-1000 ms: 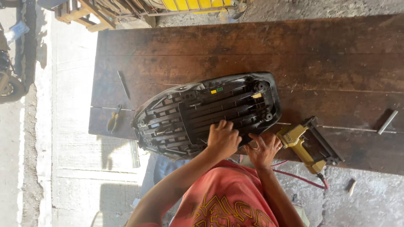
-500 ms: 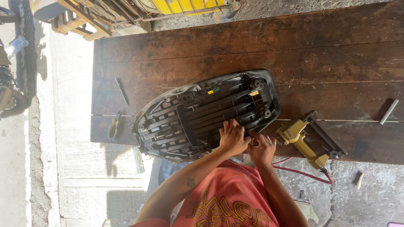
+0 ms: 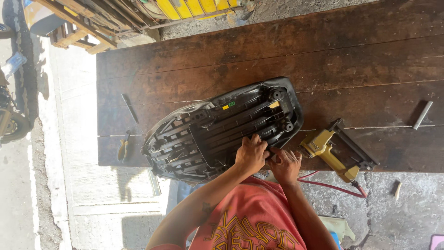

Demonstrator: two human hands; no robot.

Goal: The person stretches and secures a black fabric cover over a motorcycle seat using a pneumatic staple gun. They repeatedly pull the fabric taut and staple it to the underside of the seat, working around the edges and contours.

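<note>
A black seat (image 3: 222, 132) lies upside down on the dark wooden tabletop (image 3: 323, 51), its ribbed plastic underside facing up, its long axis slanting from lower left to upper right. Its near edge reaches the tabletop's front edge.

The left hand (image 3: 251, 155) rests on the seat's near rim, fingers curled over the edge and pressing down on it; whether it pinches the cover there I cannot tell. The right hand (image 3: 285, 164) sits just beside it, touching the same rim, fingers bent and closed against the edge; what, if anything, it grips is hidden.

Just right of the hands lies a yellow staple gun (image 3: 330, 150) with a black magazine, a red hose (image 3: 330, 186) running from its handle. Pliers (image 3: 123, 147) lie near the tabletop's left end, and a thin dark rod (image 3: 129, 108) lies above them. A short grey metal bar (image 3: 422, 115) lies well apart at the right. Wooden pallets (image 3: 88, 23) stand beyond the tabletop.
</note>
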